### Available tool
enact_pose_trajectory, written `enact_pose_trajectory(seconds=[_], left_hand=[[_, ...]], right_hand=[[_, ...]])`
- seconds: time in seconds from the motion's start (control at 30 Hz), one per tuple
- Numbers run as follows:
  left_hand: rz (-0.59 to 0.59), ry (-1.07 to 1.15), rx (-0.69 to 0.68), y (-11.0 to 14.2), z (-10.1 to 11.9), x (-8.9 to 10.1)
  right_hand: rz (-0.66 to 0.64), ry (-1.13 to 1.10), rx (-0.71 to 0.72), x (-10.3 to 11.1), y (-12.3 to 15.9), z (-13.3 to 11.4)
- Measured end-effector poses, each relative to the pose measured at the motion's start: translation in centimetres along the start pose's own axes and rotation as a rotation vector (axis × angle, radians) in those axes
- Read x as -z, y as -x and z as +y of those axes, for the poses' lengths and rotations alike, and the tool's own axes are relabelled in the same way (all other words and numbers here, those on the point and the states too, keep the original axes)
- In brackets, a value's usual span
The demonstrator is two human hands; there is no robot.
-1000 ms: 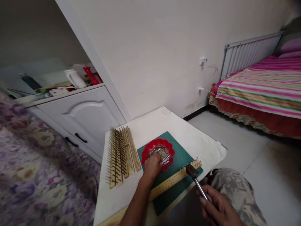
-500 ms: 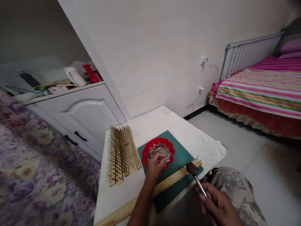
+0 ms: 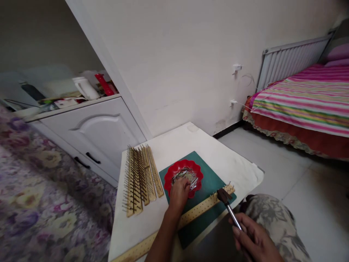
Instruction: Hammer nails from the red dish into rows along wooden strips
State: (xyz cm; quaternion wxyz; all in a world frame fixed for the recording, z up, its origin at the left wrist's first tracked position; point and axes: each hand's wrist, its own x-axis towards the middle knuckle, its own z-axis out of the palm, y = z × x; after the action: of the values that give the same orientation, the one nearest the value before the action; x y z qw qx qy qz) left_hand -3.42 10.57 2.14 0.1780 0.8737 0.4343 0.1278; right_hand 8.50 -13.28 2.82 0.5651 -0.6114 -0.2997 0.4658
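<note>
My left hand (image 3: 180, 189) is in the red scalloped bowl (image 3: 169, 171), its curled fingers among loose metal nails (image 3: 193, 177). What its fingertips pinch, if anything, is hidden. My right hand (image 3: 251, 233) is wrapped around the handle of a hammer (image 3: 231, 213), whose dark head hovers at the right end of a long wooden strip (image 3: 195, 214). Rows of small holes run along this strip, and several nails stand upright near its right end. It lies diagonally across a green mat (image 3: 211, 173), passing beneath my left forearm.
Wooden strips bristling with upright nails (image 3: 136, 178) stand side by side on the left of the white-covered table (image 3: 174, 142). Behind are a white cabinet (image 3: 95, 134) and a wall. A striped bed (image 3: 305, 94) is at the right, flowered fabric (image 3: 49, 196) at the left.
My left hand has sunk slightly deeper into the nails in the bowl and moved a little left. The hammer has shifted very slightly right and down.
</note>
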Motion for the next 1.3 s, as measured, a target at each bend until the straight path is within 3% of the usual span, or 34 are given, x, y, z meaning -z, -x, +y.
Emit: enact_pose_trajectory(seconds=[0.13, 0.43, 0.97, 1.3], left_hand=[[-0.138, -0.167, 0.07, -0.4, 0.6, 0.2], [-0.168, -0.221, 0.107, -1.4, 1.2, 0.4], [-0.097, -0.006, 0.046, -1.0, -0.5, 1.3], [-0.057, -0.113, 0.087, -1.7, -0.3, 1.3]], right_hand=[[-0.008, 0.003, 0.008, 0.0, 0.0, -0.2], [-0.033, -0.007, 0.014, 0.0, -0.1, 0.3], [-0.009, -0.012, -0.003, 0.1, -0.2, 0.2], [-0.013, 0.022, 0.008, -0.1, -0.2, 0.0]])
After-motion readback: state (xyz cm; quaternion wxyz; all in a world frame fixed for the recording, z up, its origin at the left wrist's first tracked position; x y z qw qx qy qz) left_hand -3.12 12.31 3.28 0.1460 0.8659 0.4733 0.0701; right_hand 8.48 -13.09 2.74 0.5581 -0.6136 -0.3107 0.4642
